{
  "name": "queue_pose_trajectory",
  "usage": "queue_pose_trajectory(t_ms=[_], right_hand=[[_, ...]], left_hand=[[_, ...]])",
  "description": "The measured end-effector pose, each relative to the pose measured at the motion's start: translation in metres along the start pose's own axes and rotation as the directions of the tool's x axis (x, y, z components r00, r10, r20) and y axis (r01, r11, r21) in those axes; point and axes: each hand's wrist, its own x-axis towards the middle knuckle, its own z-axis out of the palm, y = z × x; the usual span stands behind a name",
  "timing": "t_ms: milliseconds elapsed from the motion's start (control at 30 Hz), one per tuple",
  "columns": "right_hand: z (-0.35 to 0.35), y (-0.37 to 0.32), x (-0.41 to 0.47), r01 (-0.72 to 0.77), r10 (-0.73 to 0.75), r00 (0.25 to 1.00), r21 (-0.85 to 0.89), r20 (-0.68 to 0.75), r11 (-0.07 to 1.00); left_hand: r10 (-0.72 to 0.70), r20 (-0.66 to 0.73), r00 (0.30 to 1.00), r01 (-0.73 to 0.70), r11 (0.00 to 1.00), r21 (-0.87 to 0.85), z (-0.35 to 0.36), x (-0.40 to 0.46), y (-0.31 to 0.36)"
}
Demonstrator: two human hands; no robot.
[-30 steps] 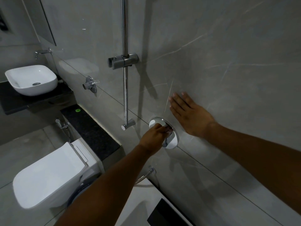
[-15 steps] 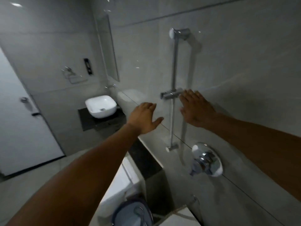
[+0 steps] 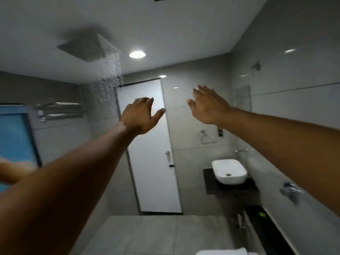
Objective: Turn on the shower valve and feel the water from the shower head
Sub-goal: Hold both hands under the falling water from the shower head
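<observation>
change: left hand (image 3: 139, 116) came off the wall valve, view swung up to the ceiling shower head (image 3: 86, 46) at 10 o'clock | water (image 3: 112, 74) running now, so valve step looks done | both hands spread, holding nothing, right hand (image 3: 207, 105) at 1 o'clock | neither looks under the spray yet

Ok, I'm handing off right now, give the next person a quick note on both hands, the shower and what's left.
Left hand: open, raised, empty, palm away.
Right hand: open, raised, empty.
Shower head on the ceiling, up and left of both hands; water is falling from it.
Done: valve on, judging by the spray; it is out of view.
Left: neither hand looks to be in the stream; move one left under it.
</observation>
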Motion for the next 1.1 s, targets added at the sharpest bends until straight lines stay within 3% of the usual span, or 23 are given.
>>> queue_pose_trajectory(t_ms=[200,400,1100], right_hand=[[-0.01,-0.104,0.048,0.159,-0.152,0.986,0.115,-0.067,0.981],[-0.023,-0.161,0.062,0.246,-0.228,0.965,0.15,-0.126,0.958],[-0.026,-0.182,0.069,0.25,-0.238,0.966,0.135,-0.1,0.959]], left_hand=[[-0.152,-0.015,0.988,0.152,0.966,0.209,-0.08,-0.035,-0.091],[-0.221,-0.031,0.975,0.22,0.932,0.288,-0.127,-0.055,-0.135],[-0.26,-0.021,0.965,0.254,0.918,0.306,-0.139,-0.072,-0.172]])
